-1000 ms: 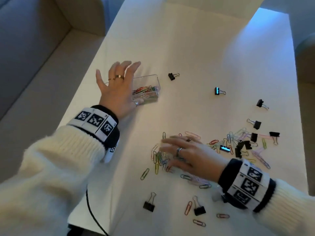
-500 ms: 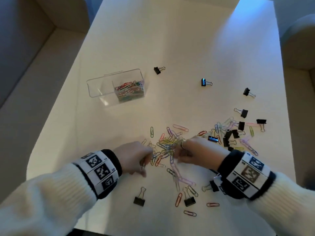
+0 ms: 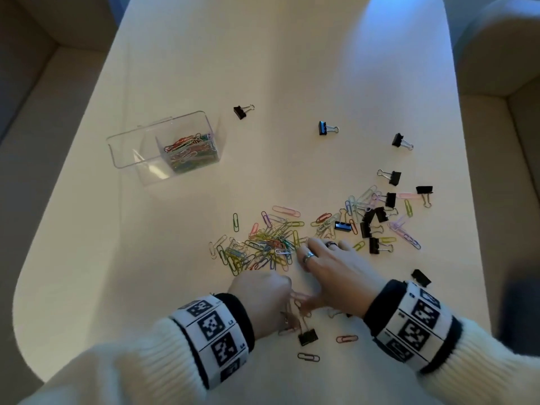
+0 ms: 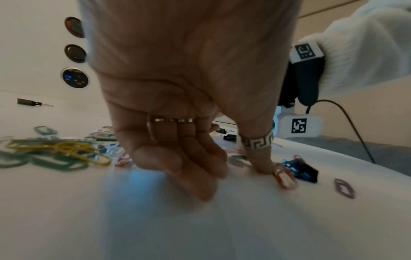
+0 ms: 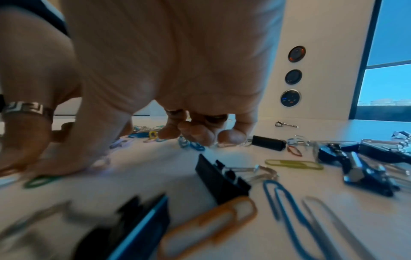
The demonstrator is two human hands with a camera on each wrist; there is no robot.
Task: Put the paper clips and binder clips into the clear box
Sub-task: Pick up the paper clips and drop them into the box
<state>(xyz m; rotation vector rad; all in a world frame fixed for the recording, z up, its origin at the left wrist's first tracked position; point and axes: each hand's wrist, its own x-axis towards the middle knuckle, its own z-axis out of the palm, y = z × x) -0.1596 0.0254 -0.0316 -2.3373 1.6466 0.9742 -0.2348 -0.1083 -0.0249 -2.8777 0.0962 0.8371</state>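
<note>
— What lies nearest, and how many?

— By the near edge of the desk (image 3: 263,68), one binder clip (image 3: 307,337). Just behind it is the left hand (image 3: 260,290), fingers curled; if they hold something, I cannot tell. The right hand (image 3: 336,270) lies spread and grips nothing, fingertips on the heap of paper clips (image 3: 263,244), too many to count.

— And farther?

— Thirteen binder clips (image 3: 327,128) show in all, mostly toward the right edge. One clear box (image 3: 125,153) stands near the left edge, with paper clips inside.

— Changed?

— The left hand drew back from the heap; a second near binder clip is out of sight.
</note>
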